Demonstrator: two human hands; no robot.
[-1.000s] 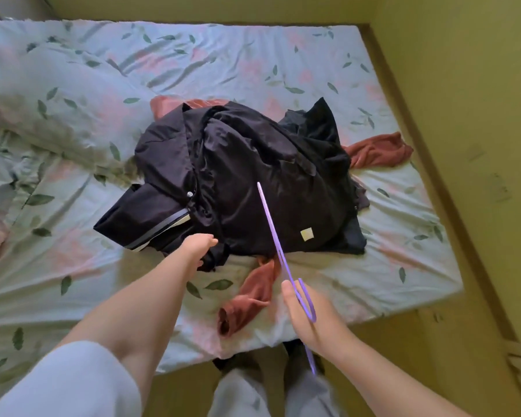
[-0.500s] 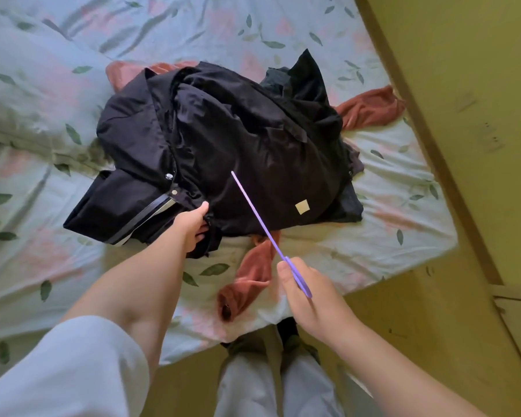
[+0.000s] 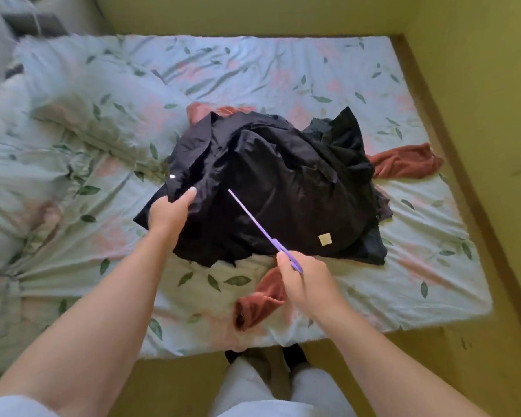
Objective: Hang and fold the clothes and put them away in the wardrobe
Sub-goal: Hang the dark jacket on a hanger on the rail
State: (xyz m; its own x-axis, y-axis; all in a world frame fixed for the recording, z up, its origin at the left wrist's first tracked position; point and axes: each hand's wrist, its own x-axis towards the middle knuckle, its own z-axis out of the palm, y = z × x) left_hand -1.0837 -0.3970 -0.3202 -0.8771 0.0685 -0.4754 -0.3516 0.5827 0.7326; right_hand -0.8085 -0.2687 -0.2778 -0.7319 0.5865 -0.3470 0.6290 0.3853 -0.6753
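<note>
One tan label (image 3: 325, 239), unreadable, black jacket (image 3: 283, 182), purple hanger (image 3: 253, 219)

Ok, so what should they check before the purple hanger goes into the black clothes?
1. Left hand grips the black garment by its edge: ok.
2. Right hand holds the purple hanger: ok.
3. Neck opening found: cannot tell, the fabric is bunched.
4. Garment spread out flat: not ok, it is crumpled in a heap.
5. Clear of the rust-red garment: not ok, that one lies partly under the pile.
</note>
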